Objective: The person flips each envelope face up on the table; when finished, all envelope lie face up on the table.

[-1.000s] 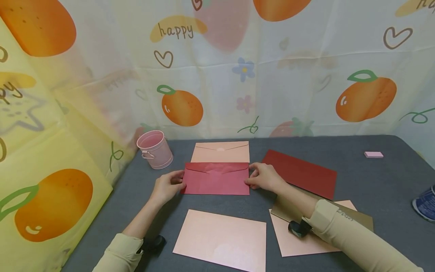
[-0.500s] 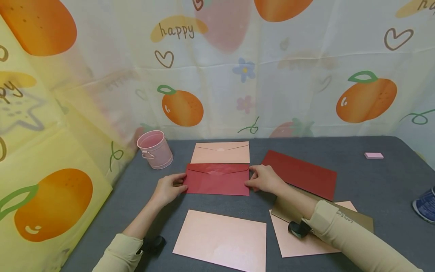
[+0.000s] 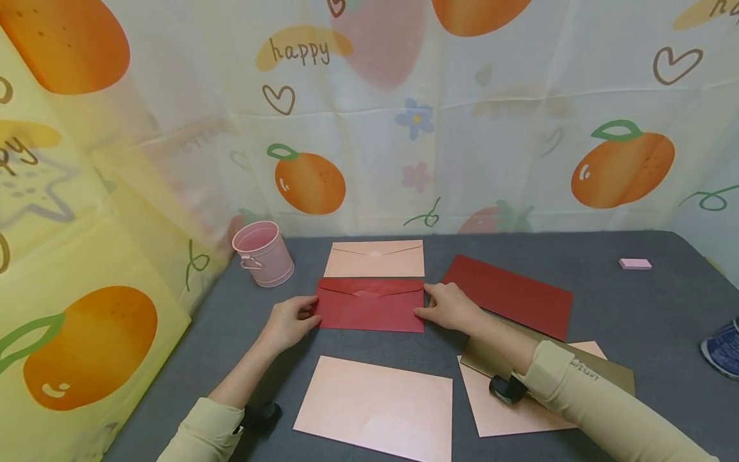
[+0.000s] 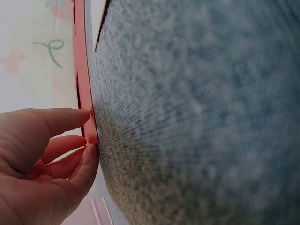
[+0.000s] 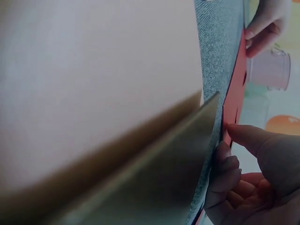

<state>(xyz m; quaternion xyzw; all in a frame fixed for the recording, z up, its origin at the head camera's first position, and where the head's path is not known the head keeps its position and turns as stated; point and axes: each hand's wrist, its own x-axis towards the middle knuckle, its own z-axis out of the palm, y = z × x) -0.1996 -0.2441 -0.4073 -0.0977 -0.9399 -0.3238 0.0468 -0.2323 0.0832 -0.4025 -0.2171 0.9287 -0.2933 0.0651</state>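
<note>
A red envelope (image 3: pixel 369 307), flap side up, lies in the middle of the table, just in front of a pale pink envelope (image 3: pixel 378 258). My left hand (image 3: pixel 288 323) holds its left edge between thumb and fingertips; the left wrist view shows these fingertips right at the corner. On the opposite side, my right hand (image 3: pixel 453 306) pinches the right edge, thumb over the paper and index finger near the upper corner. In the right wrist view, the other fingers of this hand (image 5: pixel 262 173) curl beneath the thumb.
Nearer me lies a pale pink envelope (image 3: pixel 375 404). Under my right forearm, a gold-brown envelope (image 3: pixel 600 372) overlaps another pale pink one (image 3: pixel 519 417). A dark red envelope (image 3: pixel 514 295) lies beyond. A pink bucket (image 3: pixel 265 256) stands left, a small pink block (image 3: pixel 635 264) back right.
The red envelope has come down flat, and its left edge has shifted slightly right. My left hand has edged right with it; the right hand has barely moved.
</note>
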